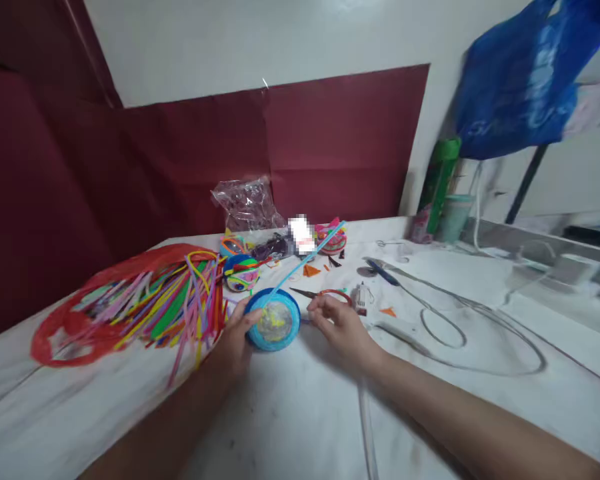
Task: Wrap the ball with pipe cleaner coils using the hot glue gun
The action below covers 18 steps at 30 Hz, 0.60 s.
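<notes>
My left hand (235, 333) grips a round ball wrapped in blue strips (274, 321), with a clear centre showing yellow bits inside. A long light-blue strip (307, 257) runs up and to the right from the ball. My right hand (337, 323) sits just right of the ball, fingers pinched together near the strip's lower end; what they pinch is too small to make out. Both hands rest low over the white table (290, 413).
A red bag of many coloured strips (145, 300) lies to the left. Other wrapped balls (241, 273), a clear plastic bag (247, 203), small tools (380, 270), grey cable loops (455, 320) and a green can (440, 183) lie beyond. A blue bag (520, 87) hangs at the right.
</notes>
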Each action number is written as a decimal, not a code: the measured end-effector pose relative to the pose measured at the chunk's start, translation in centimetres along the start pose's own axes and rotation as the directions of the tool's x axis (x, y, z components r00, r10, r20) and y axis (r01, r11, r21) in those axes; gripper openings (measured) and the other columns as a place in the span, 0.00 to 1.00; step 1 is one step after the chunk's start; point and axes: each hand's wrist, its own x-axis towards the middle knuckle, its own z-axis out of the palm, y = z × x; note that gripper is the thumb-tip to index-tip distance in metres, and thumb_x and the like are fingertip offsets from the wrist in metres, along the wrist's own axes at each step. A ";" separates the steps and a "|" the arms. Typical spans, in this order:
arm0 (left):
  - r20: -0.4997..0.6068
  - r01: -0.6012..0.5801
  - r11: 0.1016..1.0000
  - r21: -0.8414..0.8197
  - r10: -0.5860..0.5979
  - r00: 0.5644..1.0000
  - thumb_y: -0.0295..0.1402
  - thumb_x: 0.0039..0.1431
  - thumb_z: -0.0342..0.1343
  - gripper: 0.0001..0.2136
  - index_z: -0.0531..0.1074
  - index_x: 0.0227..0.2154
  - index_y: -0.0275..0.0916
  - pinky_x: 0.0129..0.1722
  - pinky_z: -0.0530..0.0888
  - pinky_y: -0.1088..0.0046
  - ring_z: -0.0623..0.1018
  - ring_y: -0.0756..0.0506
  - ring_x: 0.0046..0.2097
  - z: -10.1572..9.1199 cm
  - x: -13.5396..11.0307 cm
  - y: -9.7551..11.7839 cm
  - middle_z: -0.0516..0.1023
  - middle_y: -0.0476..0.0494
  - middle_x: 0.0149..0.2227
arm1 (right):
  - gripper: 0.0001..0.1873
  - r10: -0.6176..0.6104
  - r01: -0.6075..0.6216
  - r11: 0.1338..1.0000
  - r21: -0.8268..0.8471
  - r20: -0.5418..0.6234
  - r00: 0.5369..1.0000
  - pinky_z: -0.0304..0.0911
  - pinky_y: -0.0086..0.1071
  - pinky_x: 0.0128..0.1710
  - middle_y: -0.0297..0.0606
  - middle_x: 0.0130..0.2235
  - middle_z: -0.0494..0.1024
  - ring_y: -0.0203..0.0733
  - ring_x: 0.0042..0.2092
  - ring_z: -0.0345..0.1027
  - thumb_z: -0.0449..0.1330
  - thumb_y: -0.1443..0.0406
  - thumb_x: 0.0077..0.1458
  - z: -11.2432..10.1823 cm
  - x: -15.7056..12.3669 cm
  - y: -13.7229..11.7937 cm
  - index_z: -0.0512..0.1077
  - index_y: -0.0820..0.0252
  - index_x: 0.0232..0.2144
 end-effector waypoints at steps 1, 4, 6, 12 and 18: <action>0.005 -0.006 1.000 -0.006 0.006 1.000 0.34 0.46 0.63 0.27 0.69 0.52 0.40 0.32 0.75 0.71 0.81 0.40 0.40 -0.2 0.2 -0.2 0.81 0.41 0.40 | 0.10 -0.001 0.001 1.000 0.011 0.000 1.000 0.57 0.32 0.32 0.29 0.25 0.65 0.37 0.29 0.60 0.56 0.57 0.53 0.0 0.0 0.1 0.64 0.57 0.29; 0.016 -0.017 1.000 -0.023 0.017 1.000 0.34 0.46 0.63 0.29 0.67 0.54 0.41 0.36 0.76 0.69 0.81 0.40 0.41 -0.8 0.8 -0.8 0.81 0.42 0.41 | 0.12 -0.008 0.008 1.000 0.020 -0.012 1.000 0.56 0.31 0.31 0.29 0.25 0.65 0.37 0.29 0.59 0.57 0.55 0.54 0.0 0.1 0.2 0.62 0.56 0.27; 0.021 -0.020 0.999 -0.034 0.021 1.000 0.34 0.47 0.63 0.30 0.66 0.55 0.41 0.39 0.76 0.67 0.80 0.39 0.42 -1.0 1.0 -1.2 0.81 0.41 0.41 | 0.14 -0.017 0.017 1.000 0.010 -0.032 0.999 0.56 0.31 0.31 0.30 0.26 0.65 0.38 0.29 0.60 0.55 0.53 0.56 -0.1 0.1 0.0 0.61 0.55 0.26; 0.005 -0.030 0.999 0.044 0.030 1.000 0.38 0.47 0.62 0.27 0.69 0.52 0.41 0.41 0.76 0.63 0.79 0.37 0.45 -0.7 0.8 -0.8 0.81 0.40 0.42 | 0.17 -0.016 0.008 0.987 -0.158 -0.053 0.998 0.58 0.32 0.31 0.31 0.24 0.64 0.38 0.29 0.60 0.47 0.57 0.61 -0.5 0.2 -0.3 0.59 0.55 0.22; -0.008 -0.287 0.859 0.423 0.321 0.947 0.35 0.38 0.66 0.13 0.77 0.31 0.42 0.50 0.73 0.62 0.73 0.32 0.55 -2.1 1.8 -0.5 0.80 0.39 0.43 | 0.02 -0.034 0.033 0.946 -0.322 0.003 0.999 0.62 0.28 0.32 0.31 0.29 0.71 0.36 0.31 0.67 0.54 0.68 0.55 -0.6 0.6 -1.5 0.64 0.57 0.31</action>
